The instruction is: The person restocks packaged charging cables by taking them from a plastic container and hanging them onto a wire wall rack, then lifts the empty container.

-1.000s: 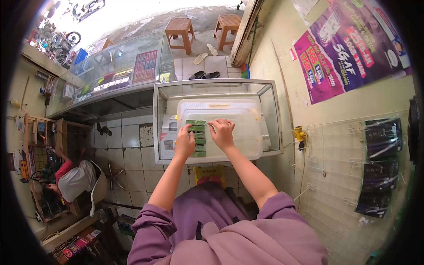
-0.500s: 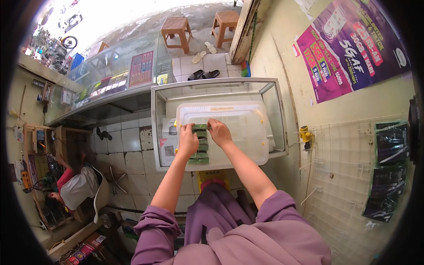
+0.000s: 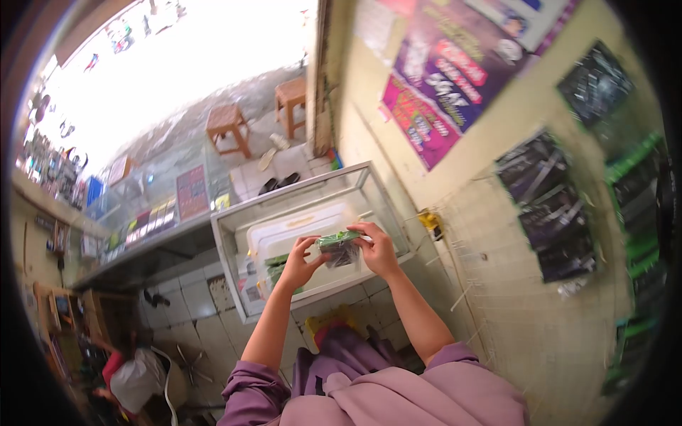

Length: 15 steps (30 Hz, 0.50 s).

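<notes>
Between my two hands is a dark plastic packet with a green top strip (image 3: pixel 338 245), held up over the glass case. My left hand (image 3: pixel 301 264) pinches its left end, and the fingers of my right hand (image 3: pixel 376 248) grip the right end. Below lies a translucent white plastic container (image 3: pixel 264 239) on the glass display case (image 3: pixel 226 245). More green packets (image 3: pixel 275 268) lie at its left side, partly behind my left hand. Motion blur hides any print on the held packet.
On the right wall, a wire rack (image 3: pixel 490 305) carries dark packets with green edges (image 3: pixel 547 206). A yellow object (image 3: pixel 430 223) hangs beside the rack. At left runs a long glass counter (image 3: pixel 153 231). Another person (image 3: pixel 138 376) sits at lower left. Stools (image 3: pixel 227 129) stand beyond.
Both hands have lifted a green-topped packet off the row in the container. The view has swung right, bringing more of the wire rack into sight.
</notes>
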Each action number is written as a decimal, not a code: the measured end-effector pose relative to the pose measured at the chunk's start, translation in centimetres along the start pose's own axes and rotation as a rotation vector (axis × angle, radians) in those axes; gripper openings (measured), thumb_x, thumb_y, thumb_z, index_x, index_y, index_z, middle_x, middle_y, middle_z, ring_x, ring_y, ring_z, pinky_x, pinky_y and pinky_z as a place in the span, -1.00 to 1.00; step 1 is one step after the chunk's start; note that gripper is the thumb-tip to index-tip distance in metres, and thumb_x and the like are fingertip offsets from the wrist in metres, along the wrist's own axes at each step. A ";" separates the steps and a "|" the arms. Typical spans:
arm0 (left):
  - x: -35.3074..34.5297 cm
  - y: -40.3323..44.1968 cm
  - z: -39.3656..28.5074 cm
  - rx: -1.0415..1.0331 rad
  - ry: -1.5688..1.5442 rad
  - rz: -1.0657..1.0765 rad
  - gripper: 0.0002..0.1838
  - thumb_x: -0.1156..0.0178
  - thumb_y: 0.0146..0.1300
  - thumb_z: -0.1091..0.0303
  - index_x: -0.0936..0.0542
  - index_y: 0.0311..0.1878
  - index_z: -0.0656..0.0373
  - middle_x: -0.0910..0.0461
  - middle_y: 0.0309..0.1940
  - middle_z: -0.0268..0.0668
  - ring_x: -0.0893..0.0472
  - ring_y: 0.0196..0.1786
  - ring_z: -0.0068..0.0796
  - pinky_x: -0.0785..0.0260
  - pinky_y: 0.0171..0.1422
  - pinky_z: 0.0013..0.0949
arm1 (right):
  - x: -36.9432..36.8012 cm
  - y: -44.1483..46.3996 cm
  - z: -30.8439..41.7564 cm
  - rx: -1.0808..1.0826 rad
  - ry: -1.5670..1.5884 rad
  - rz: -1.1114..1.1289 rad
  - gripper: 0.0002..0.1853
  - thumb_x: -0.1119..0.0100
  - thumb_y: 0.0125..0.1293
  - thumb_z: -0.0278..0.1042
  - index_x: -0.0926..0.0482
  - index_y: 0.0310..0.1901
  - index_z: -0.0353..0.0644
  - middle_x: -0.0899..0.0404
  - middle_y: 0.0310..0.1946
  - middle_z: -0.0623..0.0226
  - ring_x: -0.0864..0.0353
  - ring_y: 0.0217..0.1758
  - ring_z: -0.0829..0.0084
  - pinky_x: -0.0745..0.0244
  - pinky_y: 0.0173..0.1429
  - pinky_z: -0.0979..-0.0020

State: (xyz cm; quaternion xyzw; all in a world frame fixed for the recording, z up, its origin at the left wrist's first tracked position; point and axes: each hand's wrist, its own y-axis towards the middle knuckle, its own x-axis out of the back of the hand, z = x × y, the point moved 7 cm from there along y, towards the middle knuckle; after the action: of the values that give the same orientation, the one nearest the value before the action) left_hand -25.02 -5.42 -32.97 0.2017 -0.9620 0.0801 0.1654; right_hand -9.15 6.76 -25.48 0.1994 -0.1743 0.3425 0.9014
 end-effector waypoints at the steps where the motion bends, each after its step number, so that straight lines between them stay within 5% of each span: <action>1: -1.2 0.0 -1.8 -0.038 -0.106 0.058 -0.51 -0.41 0.26 0.21 -0.56 0.21 0.18 -0.51 0.11 -0.17 -0.55 0.18 -0.26 -0.43 0.24 -0.20 | 2.5 -0.5 1.0 -0.078 0.093 -0.059 -0.62 -0.15 0.24 -0.76 -0.63 0.05 -0.19 -0.63 -0.02 0.26 -0.67 0.01 0.32 -0.65 -0.04 0.41; 3: -4.0 -0.2 -5.7 -0.082 -0.327 0.203 -0.50 -0.42 0.22 0.41 -0.53 0.20 0.30 -0.59 0.08 -0.22 -0.63 0.08 -0.39 -0.50 0.19 -0.30 | 7.3 -1.9 2.9 -0.140 0.169 -0.171 -0.63 -0.17 0.26 -0.73 -0.61 0.07 -0.18 -0.65 -0.04 0.25 -0.68 0.01 0.29 -0.65 -0.01 0.39; 6: -6.7 -2.0 -14.2 -0.133 -0.299 0.297 -0.55 -0.41 0.20 0.43 -0.55 0.15 0.28 -0.63 0.02 -0.26 -0.67 -0.04 -0.44 -0.51 0.18 -0.33 | 13.2 -4.3 5.8 -0.105 0.346 -0.339 -0.65 -0.21 0.29 -0.68 -0.56 0.10 -0.20 -0.63 0.00 0.30 -0.67 0.03 0.37 -0.65 -0.02 0.42; 8: -8.5 -3.5 -19.6 -0.246 -0.206 0.326 -0.61 -0.41 0.18 0.45 -0.58 0.07 0.28 -0.63 -0.05 -0.27 -0.68 -0.12 -0.48 -0.58 0.05 -0.34 | 17.2 -7.1 8.2 -0.083 0.296 -0.676 -0.68 -0.22 0.31 -0.68 -0.54 0.07 -0.17 -0.58 0.04 0.34 -0.57 0.10 0.51 -0.56 0.06 0.52; 10: -10.1 -4.7 -23.1 -0.263 -0.160 0.234 -0.65 -0.42 0.13 0.47 -0.61 -0.01 0.27 -0.62 -0.10 -0.26 -0.67 -0.15 -0.49 -0.61 -0.14 -0.36 | 20.5 -10.2 13.2 -0.083 0.040 -0.851 -0.64 -0.32 0.26 -0.60 -0.54 0.09 -0.16 -0.55 0.02 0.26 -0.56 0.15 0.41 -0.55 0.09 0.43; 12: -12.4 -6.0 -26.7 -0.404 -0.142 0.221 -0.64 -0.41 0.09 0.49 -0.62 -0.01 0.27 -0.61 -0.14 -0.24 -0.66 -0.20 -0.43 -0.60 -0.25 -0.36 | 21.5 -13.2 17.0 0.082 -0.613 -0.873 -0.55 -0.35 0.24 -0.54 -0.49 0.16 -0.15 -0.53 0.00 0.16 -0.56 0.16 0.23 -0.51 0.15 0.31; 13: -12.9 -7.0 -28.9 -0.516 -0.154 0.113 -0.63 -0.41 0.08 0.49 -0.63 0.00 0.25 -0.61 -0.11 -0.21 -0.66 -0.21 -0.37 -0.60 -0.24 -0.36 | 21.7 -14.2 16.6 0.082 -0.574 -0.792 -0.50 -0.39 0.20 -0.47 -0.48 0.18 -0.21 -0.50 0.10 0.00 -0.52 0.21 0.05 -0.44 0.23 0.21; 15: -14.3 -9.0 -31.7 -0.692 -0.154 -0.019 -0.52 -0.41 0.02 0.50 -0.64 0.10 0.21 -0.61 -0.03 -0.14 -0.65 -0.16 -0.19 -0.59 -0.14 -0.28 | 22.1 -16.7 18.4 0.078 -0.496 -0.847 -0.51 -0.40 0.19 -0.43 -0.50 0.15 -0.25 -0.49 0.14 -0.04 -0.51 0.23 0.03 -0.43 0.25 0.20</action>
State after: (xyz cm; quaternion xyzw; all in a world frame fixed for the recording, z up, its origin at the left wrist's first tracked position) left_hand 0.15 -1.37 -7.65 0.1480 -0.9400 -0.2674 0.1516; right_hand 14.65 -1.41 -3.72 0.3620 -0.2743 -0.1055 0.8846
